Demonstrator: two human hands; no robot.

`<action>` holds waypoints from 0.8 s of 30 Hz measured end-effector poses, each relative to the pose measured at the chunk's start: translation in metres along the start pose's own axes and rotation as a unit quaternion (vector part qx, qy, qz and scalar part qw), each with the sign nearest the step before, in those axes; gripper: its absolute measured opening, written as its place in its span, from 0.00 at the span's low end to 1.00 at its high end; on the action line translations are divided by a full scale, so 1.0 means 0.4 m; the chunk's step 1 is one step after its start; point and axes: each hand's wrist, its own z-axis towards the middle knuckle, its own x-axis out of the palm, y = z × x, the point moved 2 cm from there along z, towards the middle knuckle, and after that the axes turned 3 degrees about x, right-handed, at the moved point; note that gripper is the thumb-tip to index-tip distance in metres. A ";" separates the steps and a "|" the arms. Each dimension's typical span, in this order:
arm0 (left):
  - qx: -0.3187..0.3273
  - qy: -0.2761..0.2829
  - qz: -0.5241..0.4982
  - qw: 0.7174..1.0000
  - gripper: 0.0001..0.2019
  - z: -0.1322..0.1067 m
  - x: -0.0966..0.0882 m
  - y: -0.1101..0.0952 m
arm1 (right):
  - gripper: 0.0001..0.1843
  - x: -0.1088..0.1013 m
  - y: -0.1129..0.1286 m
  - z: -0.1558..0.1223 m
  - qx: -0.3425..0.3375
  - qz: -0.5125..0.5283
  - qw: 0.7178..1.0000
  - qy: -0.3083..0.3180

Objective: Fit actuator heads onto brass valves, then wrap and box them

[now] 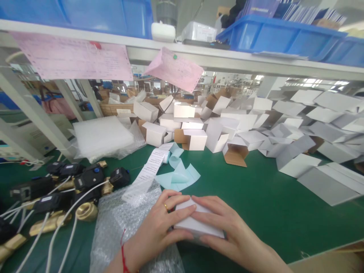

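Note:
A small white cardboard box point(203, 223) sits at the front of the green table, between my two hands. My left hand point(167, 216) is closed round its left end, fingers lying over the top and thumb along the near side. From the right, my right hand point(224, 223) grips the other end, with its fingertips meeting the left ones on the lid. Under my left forearm lies a sheet of bubble wrap point(113, 223). Just beyond my hands are a printed label strip point(149, 170) and curled light-blue backing paper point(182, 176).
Brass valves with black actuators point(89, 176) and white cables crowd the left. Many white boxes point(196, 139), some with flaps raised, pile along the back and right. White foam sheets point(102, 136) lie back left. A shelf point(241, 57) with blue bins point(273, 36) spans overhead.

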 end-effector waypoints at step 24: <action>-0.044 -0.021 0.113 0.992 0.22 -0.126 0.053 0.096 | 0.25 -0.007 -0.088 -0.167 0.094 -0.190 0.966 -0.151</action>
